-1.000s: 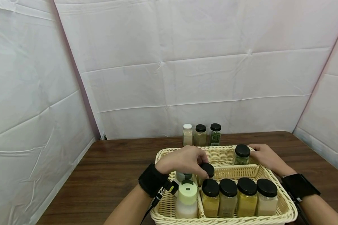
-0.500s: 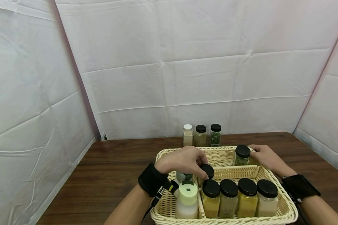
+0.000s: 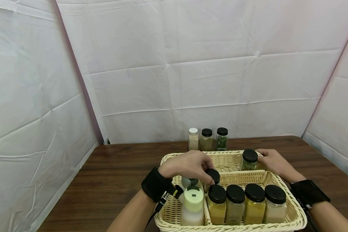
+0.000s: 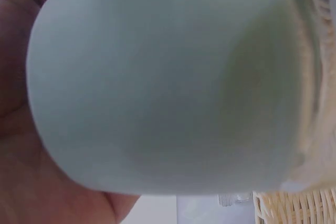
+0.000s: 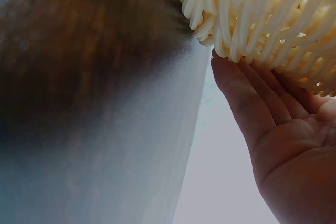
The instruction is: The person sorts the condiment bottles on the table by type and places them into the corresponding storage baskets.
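In the head view, my left hand (image 3: 188, 164) pinches the black lid of a spice jar (image 3: 213, 175) inside the wicker basket (image 3: 300, 219); the other jars and the hand hide much of its body. Beside that hand, left of the divider, stand a bottle with a grey-green top (image 3: 188, 183) and a bottle with a pale green cap (image 3: 192, 206). A pale rounded container (image 4: 157, 87) fills most of the left wrist view. My right hand (image 3: 276, 164) holds the basket's far right corner, its fingers (image 5: 241, 95) laid along the outer wall in the right wrist view.
Several black-lidded jars (image 3: 235, 204) line the basket's front compartment. A jar of green herbs (image 3: 249, 161) stands in its back right corner. Behind the basket are a white-capped jar (image 3: 193, 138) and two black-lidded ones (image 3: 206, 140) on the dark wooden table (image 3: 127, 174). White sheets (image 3: 208, 71) surround it.
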`<state>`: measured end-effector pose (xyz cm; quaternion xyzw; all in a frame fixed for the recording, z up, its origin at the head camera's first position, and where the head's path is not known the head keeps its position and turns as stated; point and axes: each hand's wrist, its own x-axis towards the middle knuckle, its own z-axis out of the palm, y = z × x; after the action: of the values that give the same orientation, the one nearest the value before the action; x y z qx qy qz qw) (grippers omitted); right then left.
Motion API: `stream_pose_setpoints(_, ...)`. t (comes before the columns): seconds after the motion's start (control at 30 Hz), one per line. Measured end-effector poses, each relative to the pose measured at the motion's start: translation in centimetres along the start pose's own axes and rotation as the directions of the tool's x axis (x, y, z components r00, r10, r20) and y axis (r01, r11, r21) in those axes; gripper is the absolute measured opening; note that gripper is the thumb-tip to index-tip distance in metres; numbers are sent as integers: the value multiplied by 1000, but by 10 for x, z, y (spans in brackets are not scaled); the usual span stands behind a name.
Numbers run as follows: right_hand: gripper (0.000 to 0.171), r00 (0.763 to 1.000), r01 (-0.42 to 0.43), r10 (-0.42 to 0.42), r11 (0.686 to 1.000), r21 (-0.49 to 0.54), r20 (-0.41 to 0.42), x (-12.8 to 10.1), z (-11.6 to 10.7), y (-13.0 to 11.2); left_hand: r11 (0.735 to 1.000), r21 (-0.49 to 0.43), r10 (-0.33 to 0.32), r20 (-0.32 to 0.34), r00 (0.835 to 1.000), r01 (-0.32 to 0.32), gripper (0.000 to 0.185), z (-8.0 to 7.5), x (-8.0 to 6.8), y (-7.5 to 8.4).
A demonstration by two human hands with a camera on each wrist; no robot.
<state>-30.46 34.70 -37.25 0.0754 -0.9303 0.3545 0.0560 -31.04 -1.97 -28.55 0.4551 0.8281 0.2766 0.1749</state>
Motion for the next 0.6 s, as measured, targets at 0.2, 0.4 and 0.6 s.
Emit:
stream_pose_setpoints(0.2, 51, 1000, 8, -8, 1000, 3, 0, 0, 0, 1, 1000, -24, 8, -4, 1000, -9, 22, -1, 0, -2)
stream_pose_setpoints(0.4, 52, 1000, 13, -13, 1000, 7, 2, -1, 0, 1, 997, -71, 9, -7, 1000, -9, 23, -3, 1, -5)
stream_pose_setpoints(0.6, 54, 1000, -8, 8, 1000, 0, -1, -1, -1, -1, 992, -128, -2, -12, 1000, 1, 26, -10, -1, -6)
